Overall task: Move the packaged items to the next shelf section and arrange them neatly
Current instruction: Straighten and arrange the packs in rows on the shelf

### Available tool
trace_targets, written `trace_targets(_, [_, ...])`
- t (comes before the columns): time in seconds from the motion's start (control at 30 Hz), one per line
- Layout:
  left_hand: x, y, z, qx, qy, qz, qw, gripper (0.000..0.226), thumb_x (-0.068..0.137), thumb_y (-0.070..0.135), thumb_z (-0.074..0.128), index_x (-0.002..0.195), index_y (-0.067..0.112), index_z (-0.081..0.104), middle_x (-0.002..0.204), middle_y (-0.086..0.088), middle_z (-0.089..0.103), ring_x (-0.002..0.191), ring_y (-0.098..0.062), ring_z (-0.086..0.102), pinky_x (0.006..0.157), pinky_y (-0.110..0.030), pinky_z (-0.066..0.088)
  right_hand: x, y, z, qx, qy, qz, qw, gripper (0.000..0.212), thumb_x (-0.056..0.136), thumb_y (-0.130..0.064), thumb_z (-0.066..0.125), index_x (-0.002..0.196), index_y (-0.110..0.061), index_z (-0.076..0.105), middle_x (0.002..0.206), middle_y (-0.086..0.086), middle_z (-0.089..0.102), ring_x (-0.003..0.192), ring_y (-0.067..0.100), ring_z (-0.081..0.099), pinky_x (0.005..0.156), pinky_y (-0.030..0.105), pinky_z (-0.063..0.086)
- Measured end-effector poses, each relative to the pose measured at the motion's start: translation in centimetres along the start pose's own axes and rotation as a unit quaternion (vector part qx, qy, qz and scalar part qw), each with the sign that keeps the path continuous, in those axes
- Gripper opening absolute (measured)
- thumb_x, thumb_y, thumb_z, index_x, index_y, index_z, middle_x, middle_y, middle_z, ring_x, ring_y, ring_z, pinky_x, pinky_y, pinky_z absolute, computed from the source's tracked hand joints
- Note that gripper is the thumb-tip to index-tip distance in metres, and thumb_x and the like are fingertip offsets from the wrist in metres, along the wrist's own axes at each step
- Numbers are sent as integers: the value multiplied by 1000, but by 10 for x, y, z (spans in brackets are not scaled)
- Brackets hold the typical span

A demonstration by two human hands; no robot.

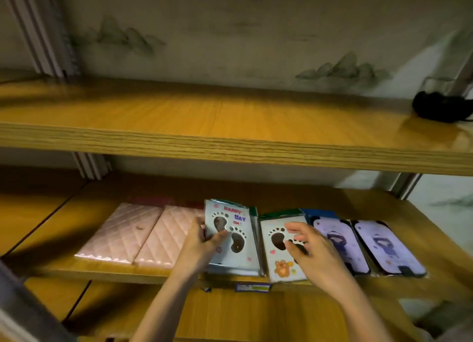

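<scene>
Footprint package [231, 235] reading "HAPPY DAY" sits in left grip [202, 242].

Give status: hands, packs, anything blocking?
Left hand closed on the light-blue footprint pack, its far end tilted up. Right hand open over the white footprint pack, grip not closed. Pink quilted packs adjacent left; nothing blocking.

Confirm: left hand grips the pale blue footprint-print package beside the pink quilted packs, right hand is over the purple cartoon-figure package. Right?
Not quite. In the head view the right hand is over the second footprint-print package with an orange bear, not a purple cartoon-figure package. The left hand does grip the pale blue footprint-print package beside the pink quilted packs.
</scene>
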State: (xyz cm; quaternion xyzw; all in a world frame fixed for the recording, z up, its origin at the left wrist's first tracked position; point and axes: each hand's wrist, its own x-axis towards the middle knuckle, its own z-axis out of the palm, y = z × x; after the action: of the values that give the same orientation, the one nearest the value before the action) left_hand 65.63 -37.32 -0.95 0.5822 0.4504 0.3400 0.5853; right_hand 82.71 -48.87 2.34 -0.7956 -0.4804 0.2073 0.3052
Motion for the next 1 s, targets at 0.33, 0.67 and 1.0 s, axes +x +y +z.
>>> trace_targets(0.33, [-11,0,-12,321,126,137,928,47,87,22,58,130,12,41,132,-2,46,111,-22,52,87,-25,46,13,-6,2,-44,-23,-74,996,39,93,-25,51,131,-29,43,136,-11,48,113,4,50,81,17,45])
trace_targets(0.67, [-94,-8,-121,524,243,77,813,45,89,39,50,129,20,46,130,0,55,119,-21,50,93,-32,43,12,-95,78,-71,-137,-263,952,40,92,-33,49,132,-33,41,139,-11,45,122,12,46,100,32,41])
trace_targets(1.0, [-186,-32,-227,527,379,-24,760,42,86,40,55,121,18,54,118,-2,63,109,-23,56,84,-34,46,-32,-190,162,-43,-277,-412,867,43,92,-33,50,134,-32,41,139,-13,44,128,5,39,105,23,35])
